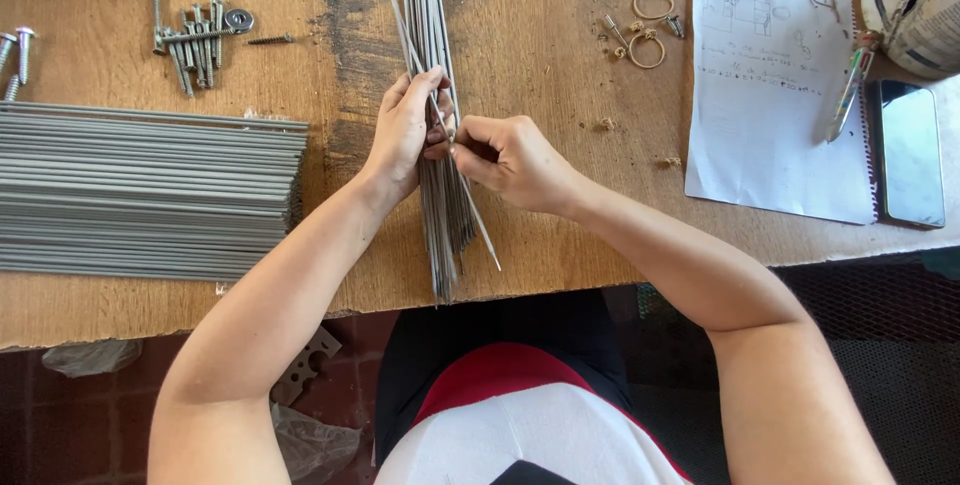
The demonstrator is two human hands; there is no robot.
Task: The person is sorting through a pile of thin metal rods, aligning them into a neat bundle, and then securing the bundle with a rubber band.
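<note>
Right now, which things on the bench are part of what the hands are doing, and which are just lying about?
In hand:
- bundle of thin grey rods, gripped by the left hand
- single rod, pinched by the right hand

Lying about:
- stack of grey rods
- bolts
- metal rings
- notebook
- pen
- phone

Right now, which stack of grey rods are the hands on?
The narrow bundle at table centre, running away from the person; left hand and right hand grip it. The wide stack at left lies untouched.
</note>
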